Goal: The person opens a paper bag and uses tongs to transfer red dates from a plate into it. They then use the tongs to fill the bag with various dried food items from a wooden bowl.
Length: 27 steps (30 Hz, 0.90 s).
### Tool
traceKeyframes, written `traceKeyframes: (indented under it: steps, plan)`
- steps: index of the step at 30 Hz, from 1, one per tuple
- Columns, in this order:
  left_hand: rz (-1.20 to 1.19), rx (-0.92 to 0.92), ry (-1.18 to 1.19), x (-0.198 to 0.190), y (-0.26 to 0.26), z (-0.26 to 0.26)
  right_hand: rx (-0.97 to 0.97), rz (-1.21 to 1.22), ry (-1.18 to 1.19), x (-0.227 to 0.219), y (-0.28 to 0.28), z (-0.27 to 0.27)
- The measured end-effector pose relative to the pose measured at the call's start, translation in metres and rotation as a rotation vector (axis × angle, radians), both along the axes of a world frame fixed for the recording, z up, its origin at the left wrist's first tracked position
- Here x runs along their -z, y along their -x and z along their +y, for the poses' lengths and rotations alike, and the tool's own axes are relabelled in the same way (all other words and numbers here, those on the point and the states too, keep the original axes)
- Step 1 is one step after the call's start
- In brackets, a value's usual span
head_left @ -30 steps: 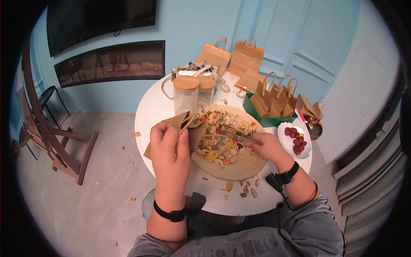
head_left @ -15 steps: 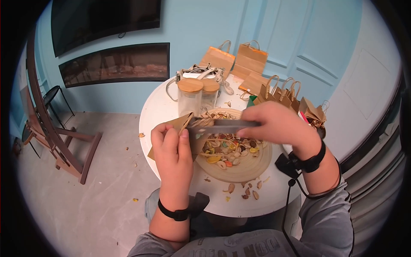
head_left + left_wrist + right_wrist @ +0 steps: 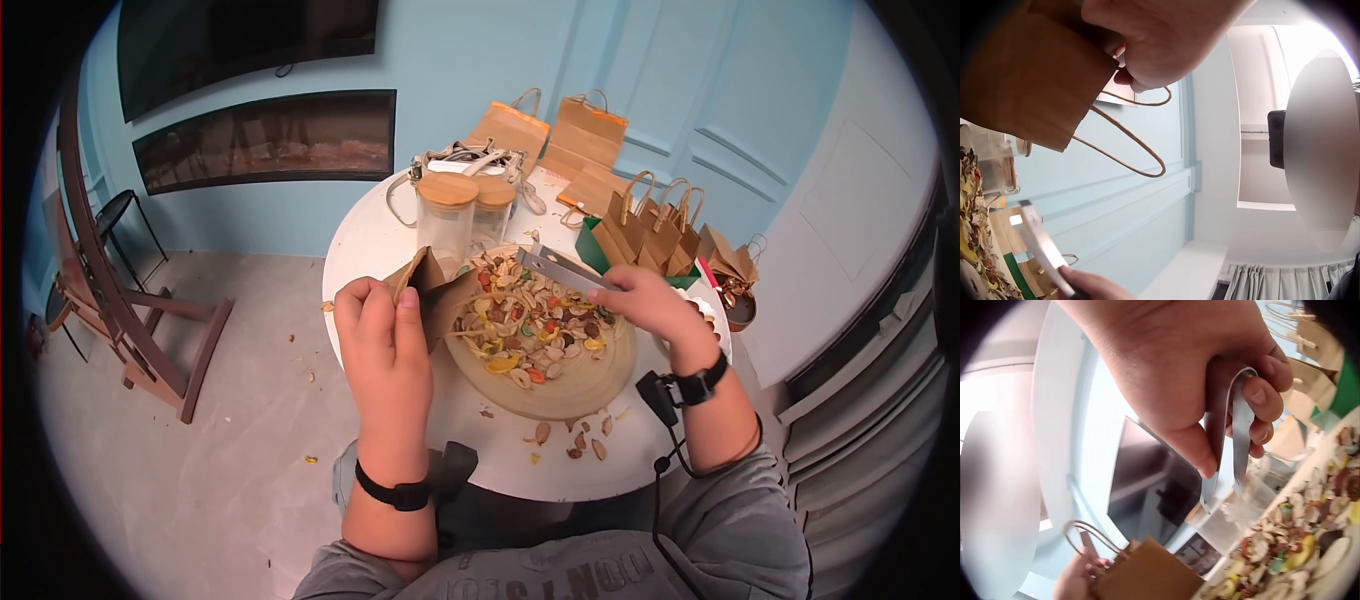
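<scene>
My left hand (image 3: 385,335) pinches the top edge of a small brown paper bag (image 3: 447,308), held at the tray's left side with its mouth spread. The bag's twisted handles (image 3: 1138,142) stick out in the left wrist view. In my right hand (image 3: 655,305) are metal tongs (image 3: 560,268), gripped between thumb and fingers above the far right of the tray. Their two arms (image 3: 1242,428) stand apart in the right wrist view, with nothing between the tips. Dried potpourri (image 3: 530,335) of pale, yellow, orange and green pieces covers most of the round wooden tray (image 3: 590,390).
Two clear jars with wooden lids (image 3: 446,188) stand behind the bag, near a pale handbag (image 3: 490,160). Several paper bags (image 3: 655,232) fill a green box (image 3: 592,248) at right; others lean at the back. Loose pieces (image 3: 598,449) lie on the white table (image 3: 520,475).
The tongs rose from the potpourri with pieces in them, went left to the bag's mouth, and are now back over the tray with none. The left hand keeps hold of the bag, now tilted more.
</scene>
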<state>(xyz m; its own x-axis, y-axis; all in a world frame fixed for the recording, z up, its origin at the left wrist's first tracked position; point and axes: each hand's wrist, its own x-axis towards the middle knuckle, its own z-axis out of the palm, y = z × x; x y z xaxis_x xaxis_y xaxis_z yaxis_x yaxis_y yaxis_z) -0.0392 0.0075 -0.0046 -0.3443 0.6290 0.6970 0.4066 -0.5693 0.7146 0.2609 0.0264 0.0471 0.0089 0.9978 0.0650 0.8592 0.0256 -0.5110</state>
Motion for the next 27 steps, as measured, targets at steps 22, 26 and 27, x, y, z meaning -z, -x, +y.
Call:
traceKeyframes:
  steps: [22,26,27]
  plan:
    - [0.012,-0.005,-0.023,0.0,0.008,-0.003,-0.094,-0.23,0.055,0.067,0.009,-0.011]
    - [0.014,0.007,0.006,-0.003,0.008,-0.005,-0.044,-0.199,0.09,0.064,0.015,-0.014]
    - [0.011,0.013,0.016,-0.003,0.008,-0.005,-0.043,-0.2,0.089,0.063,0.015,-0.015]
